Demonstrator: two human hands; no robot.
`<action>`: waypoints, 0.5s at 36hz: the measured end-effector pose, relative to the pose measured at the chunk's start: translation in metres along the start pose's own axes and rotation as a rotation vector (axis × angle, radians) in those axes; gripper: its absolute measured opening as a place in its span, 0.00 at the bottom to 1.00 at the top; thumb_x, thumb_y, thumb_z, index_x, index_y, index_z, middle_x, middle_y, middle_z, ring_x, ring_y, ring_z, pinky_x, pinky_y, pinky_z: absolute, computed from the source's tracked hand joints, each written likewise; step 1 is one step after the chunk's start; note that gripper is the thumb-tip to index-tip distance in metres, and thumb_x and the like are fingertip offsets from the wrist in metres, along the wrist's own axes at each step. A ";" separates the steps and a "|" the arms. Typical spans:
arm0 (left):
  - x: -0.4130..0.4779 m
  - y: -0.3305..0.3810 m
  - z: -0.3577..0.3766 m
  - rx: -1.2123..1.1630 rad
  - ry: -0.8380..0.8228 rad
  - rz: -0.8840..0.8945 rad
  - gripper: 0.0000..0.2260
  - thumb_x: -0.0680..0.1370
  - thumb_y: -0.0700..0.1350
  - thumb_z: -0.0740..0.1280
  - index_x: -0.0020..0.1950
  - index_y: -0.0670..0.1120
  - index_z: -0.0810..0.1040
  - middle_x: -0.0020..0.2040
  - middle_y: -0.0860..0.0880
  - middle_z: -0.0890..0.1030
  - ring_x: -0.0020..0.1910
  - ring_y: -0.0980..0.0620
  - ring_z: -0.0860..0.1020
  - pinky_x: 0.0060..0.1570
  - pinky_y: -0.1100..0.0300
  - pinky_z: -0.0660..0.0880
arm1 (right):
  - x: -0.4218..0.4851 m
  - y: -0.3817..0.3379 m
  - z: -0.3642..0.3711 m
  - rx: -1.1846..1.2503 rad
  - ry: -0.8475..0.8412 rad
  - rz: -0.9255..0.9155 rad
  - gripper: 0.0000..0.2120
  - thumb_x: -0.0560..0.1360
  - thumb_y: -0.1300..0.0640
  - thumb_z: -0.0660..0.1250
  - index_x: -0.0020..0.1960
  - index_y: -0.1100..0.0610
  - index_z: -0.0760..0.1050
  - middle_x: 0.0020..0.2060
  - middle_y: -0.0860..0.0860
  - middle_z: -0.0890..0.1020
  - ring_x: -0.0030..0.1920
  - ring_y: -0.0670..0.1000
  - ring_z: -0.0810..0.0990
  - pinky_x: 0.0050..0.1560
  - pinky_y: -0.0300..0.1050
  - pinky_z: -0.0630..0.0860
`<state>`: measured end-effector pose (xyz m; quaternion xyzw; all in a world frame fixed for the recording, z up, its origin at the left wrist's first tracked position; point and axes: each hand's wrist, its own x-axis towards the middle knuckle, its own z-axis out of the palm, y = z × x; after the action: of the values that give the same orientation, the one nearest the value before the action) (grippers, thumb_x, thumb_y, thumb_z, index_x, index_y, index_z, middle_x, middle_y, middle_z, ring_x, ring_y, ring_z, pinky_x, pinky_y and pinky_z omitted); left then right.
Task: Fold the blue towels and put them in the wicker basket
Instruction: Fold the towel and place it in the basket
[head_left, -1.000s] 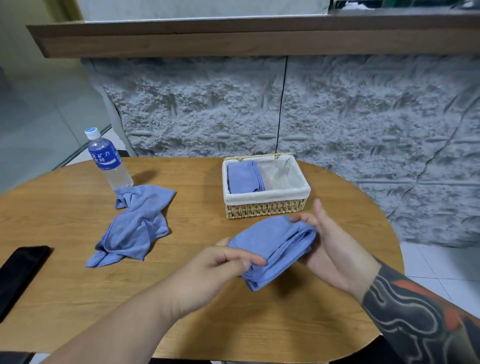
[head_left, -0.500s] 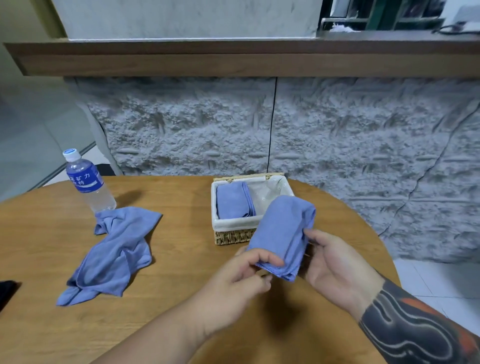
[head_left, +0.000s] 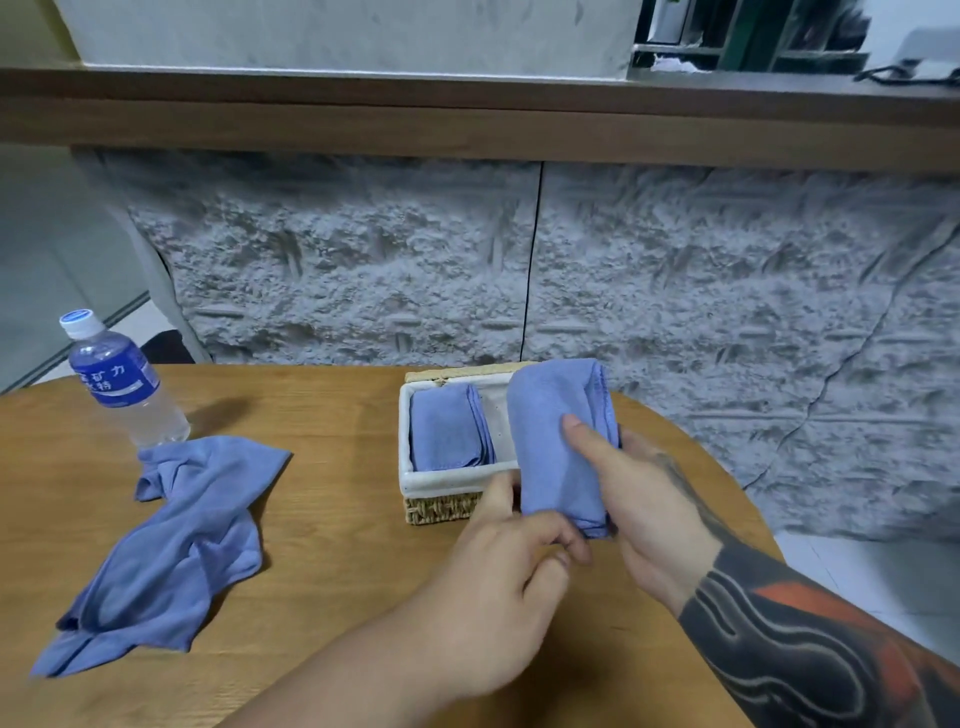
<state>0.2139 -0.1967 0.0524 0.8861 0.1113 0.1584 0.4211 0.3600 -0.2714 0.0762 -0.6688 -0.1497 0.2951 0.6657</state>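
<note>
Head view looks down, seemingly close, across the table (head_left: 337, 519).

Table (head_left: 332, 519) bears bottle (head_left: 122, 382), crumpled towel (head_left: 171, 545), wicker basket (head_left: 441, 506).

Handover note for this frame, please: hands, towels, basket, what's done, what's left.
Right hand grips the upright folded blue towel at the right half of the white-lined wicker basket; left hand pinches its lower edge.
Done: a second folded blue towel lies in the basket's left half.
Left: lower the held towel in, then fold and store the crumpled blue towel on the wooden table.
</note>
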 end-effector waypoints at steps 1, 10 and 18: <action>0.001 -0.003 -0.002 -0.006 0.043 -0.006 0.08 0.80 0.43 0.64 0.49 0.54 0.81 0.60 0.60 0.69 0.61 0.59 0.74 0.64 0.64 0.71 | 0.006 0.003 -0.001 0.023 0.041 0.011 0.12 0.81 0.47 0.71 0.59 0.52 0.84 0.51 0.53 0.90 0.53 0.58 0.88 0.55 0.61 0.85; 0.026 -0.065 -0.011 0.735 0.193 -0.189 0.22 0.79 0.59 0.57 0.72 0.54 0.70 0.65 0.57 0.75 0.67 0.52 0.71 0.69 0.49 0.61 | 0.041 -0.003 -0.001 -0.001 0.089 -0.040 0.12 0.85 0.56 0.66 0.67 0.53 0.79 0.59 0.50 0.86 0.57 0.53 0.86 0.58 0.54 0.83; 0.015 -0.074 -0.014 0.731 0.151 -0.139 0.16 0.81 0.59 0.55 0.66 0.58 0.73 0.58 0.59 0.72 0.60 0.53 0.72 0.67 0.54 0.67 | 0.073 -0.009 0.017 -0.230 0.073 -0.050 0.22 0.80 0.54 0.72 0.73 0.52 0.74 0.57 0.50 0.85 0.55 0.57 0.86 0.56 0.64 0.84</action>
<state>0.2174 -0.1361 0.0052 0.9540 0.2511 0.1440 0.0776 0.4088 -0.2140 0.0717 -0.7471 -0.1749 0.2347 0.5968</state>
